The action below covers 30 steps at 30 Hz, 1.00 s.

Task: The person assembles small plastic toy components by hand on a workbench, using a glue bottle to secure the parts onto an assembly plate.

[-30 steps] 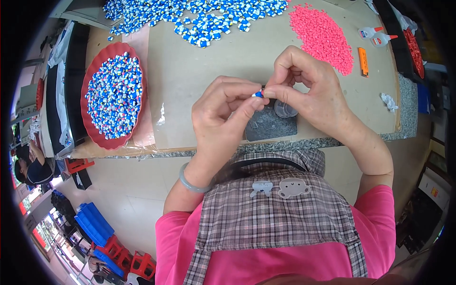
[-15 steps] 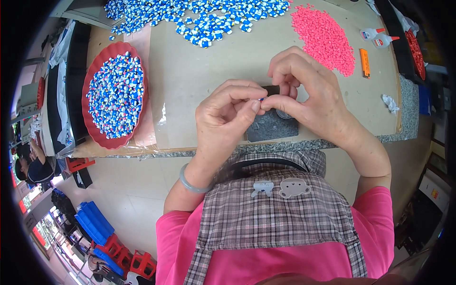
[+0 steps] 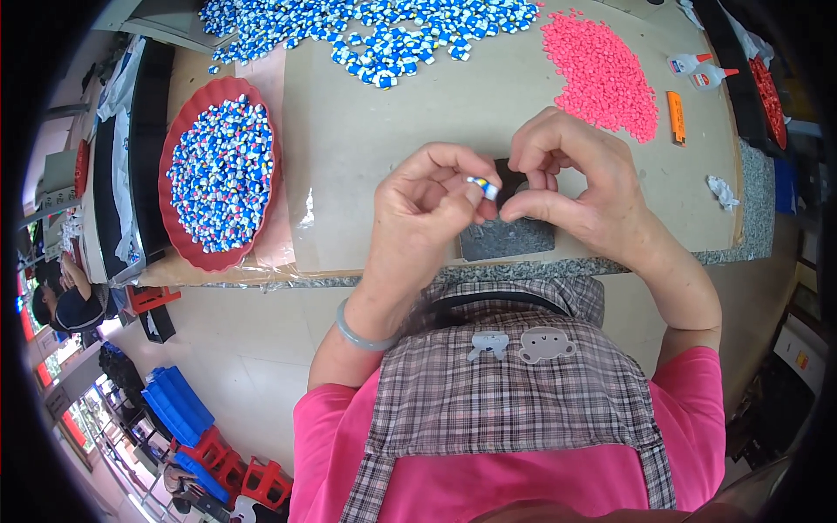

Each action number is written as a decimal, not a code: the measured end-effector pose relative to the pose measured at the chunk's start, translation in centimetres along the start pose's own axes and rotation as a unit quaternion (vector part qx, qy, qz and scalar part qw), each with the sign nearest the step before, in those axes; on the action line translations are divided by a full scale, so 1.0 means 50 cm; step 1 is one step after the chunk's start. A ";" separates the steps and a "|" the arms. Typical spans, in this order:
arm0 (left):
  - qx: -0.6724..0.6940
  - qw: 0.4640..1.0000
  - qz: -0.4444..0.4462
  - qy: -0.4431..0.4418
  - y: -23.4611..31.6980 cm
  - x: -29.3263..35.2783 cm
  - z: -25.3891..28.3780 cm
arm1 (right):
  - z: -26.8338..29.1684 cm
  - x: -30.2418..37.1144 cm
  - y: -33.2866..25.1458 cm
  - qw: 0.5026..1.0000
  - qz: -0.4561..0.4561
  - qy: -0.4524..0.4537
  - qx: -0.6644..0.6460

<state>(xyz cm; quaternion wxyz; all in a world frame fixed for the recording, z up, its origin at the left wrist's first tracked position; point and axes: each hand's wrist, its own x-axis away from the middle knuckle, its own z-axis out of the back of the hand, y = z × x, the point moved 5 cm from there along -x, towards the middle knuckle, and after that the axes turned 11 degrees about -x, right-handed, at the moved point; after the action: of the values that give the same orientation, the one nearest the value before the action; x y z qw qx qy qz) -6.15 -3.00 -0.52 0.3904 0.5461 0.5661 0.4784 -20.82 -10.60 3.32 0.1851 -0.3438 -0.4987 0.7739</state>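
Observation:
My left hand (image 3: 427,193) pinches a small blue, white and yellow piece (image 3: 482,186) between thumb and fingertips, above a dark flat slab (image 3: 507,240) at the table's near edge. Just to its right, my right hand (image 3: 582,170) is curved with thumb and forefinger apart. No object shows between them, and its other fingers are curled in. Part of the slab is hidden beneath both hands.
A red scalloped tray (image 3: 166,209) of similar small pieces stands at left. Many blue-and-white pieces (image 3: 392,52) lie at the back, beside a heap of pink bits (image 3: 602,78). Two glue bottles (image 3: 711,77), an orange box (image 3: 676,118) and crumpled tissue (image 3: 722,193) lie at right.
My hands have moved apart slightly. The piece in my left hand has turned and shows more. My right thumb and forefinger have come away from it.

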 end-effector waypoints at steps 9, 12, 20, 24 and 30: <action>0.069 0.997 0.014 -0.026 -0.004 -0.006 0.006 | 0.024 0.015 0.020 0.995 -0.037 0.043 -0.088; 0.091 0.995 0.011 -0.031 -0.006 -0.007 0.004 | 0.031 0.021 0.021 0.995 -0.035 0.046 -0.087; 0.058 0.998 0.014 -0.012 -0.002 -0.004 0.005 | 0.052 0.035 0.031 0.993 -0.029 0.065 -0.090; 0.011 1.000 0.021 0.004 0.002 -0.005 -0.004 | 0.066 0.047 0.038 0.995 -0.020 0.064 -0.071; 0.006 1.000 -0.013 0.013 -0.002 -0.006 0.002 | 0.099 0.080 0.039 0.982 -0.102 0.119 -0.104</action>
<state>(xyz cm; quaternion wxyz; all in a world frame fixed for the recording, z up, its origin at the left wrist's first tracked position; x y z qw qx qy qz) -6.02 -3.29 -0.66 0.3857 0.5351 0.5808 0.4771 -27.01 -12.11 1.50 0.2838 -0.3983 -0.5834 0.6484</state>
